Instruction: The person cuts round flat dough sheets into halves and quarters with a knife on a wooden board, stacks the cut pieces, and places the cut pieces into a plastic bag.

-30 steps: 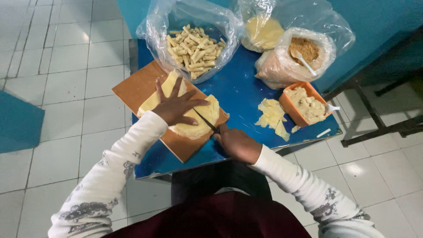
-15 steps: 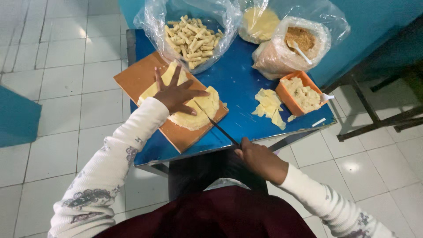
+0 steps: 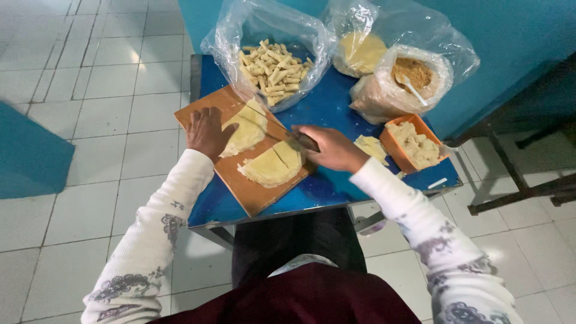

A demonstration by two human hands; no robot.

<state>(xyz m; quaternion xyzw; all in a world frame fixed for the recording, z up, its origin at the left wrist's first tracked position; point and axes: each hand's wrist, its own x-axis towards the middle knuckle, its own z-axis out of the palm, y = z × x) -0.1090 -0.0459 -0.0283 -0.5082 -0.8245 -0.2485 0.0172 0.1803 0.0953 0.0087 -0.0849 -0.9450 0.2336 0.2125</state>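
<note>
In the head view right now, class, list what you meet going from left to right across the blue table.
Left hand on the wooden cutting board → pale dough sheet → right hand holding the knife → loose dough pieces → orange tub of filling.

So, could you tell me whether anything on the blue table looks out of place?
The wooden cutting board lies askew, its near corner jutting past the blue table edge. Loose dough pieces lie on the tabletop beside the orange tray.
</note>
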